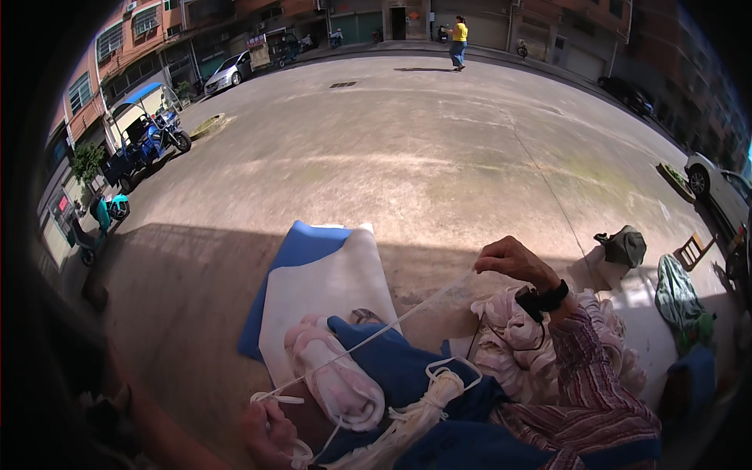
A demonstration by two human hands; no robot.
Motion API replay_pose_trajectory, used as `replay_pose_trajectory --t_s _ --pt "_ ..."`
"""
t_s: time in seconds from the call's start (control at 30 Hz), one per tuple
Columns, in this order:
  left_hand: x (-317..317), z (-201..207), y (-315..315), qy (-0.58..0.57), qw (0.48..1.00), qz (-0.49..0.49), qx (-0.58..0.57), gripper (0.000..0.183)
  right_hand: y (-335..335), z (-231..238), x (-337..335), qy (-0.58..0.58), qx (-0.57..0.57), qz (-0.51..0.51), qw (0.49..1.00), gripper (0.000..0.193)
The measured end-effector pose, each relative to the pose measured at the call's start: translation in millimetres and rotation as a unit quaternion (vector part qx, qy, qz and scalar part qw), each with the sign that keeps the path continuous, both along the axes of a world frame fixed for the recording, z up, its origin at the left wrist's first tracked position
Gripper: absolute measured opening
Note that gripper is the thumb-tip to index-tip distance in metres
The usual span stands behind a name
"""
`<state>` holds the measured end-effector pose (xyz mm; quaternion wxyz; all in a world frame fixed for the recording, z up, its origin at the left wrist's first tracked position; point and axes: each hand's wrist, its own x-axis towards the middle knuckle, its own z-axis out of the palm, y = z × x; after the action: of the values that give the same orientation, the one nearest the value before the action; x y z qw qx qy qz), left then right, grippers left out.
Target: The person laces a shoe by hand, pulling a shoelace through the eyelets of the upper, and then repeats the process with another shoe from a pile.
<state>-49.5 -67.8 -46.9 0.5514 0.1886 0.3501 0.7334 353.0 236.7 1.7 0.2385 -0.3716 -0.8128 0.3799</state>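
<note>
A thin white cord [394,322] runs taut on a slant between my two hands. My right hand [513,260], raised at centre right, pinches its upper end. Low at the left, my left hand [270,432] is closed on the cord, with small loops hanging about the fingers. Below the cord lies a rolled bundle of pale pink and white cloth [345,390], touching my left leg area. A hank of white cords [429,401], gathered near its top, rests on the blue cloth [462,395] over my lap.
A white sheet [329,283] and a blue sheet [270,291] lie on the concrete ahead. Heaped pinkish cloth [509,333] sits at my right, near a dark bag [625,247] and a green plastic bag [680,294]. A person [459,43] and a blue three-wheeler [149,137] are farther off.
</note>
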Motion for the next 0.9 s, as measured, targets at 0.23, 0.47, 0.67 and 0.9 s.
replay_pose_trajectory --t_s 0.23,0.47,0.67,0.9 --pt "18.7 -1.7 -2.8 0.249 0.952 0.061 -0.167 0.03 -26.4 -26.4 -77.8 0.067 -0.034 0.1 0.992 0.029" --pt "48.3 -16.2 0.6 0.292 0.954 -0.018 -0.065 0.03 -103.3 -52.6 -186.8 0.111 -0.164 0.374 0.906 0.043" --pt "73.5 -25.6 11.9 0.484 0.864 -0.132 -0.045 0.034 -134.9 -59.6 -219.4 0.051 -0.259 0.392 0.881 0.032" --pt "76.5 -44.5 1.9 0.481 0.87 -0.055 -0.087 0.031 -130.3 -65.3 -221.3 0.016 -0.24 0.378 0.894 0.025"
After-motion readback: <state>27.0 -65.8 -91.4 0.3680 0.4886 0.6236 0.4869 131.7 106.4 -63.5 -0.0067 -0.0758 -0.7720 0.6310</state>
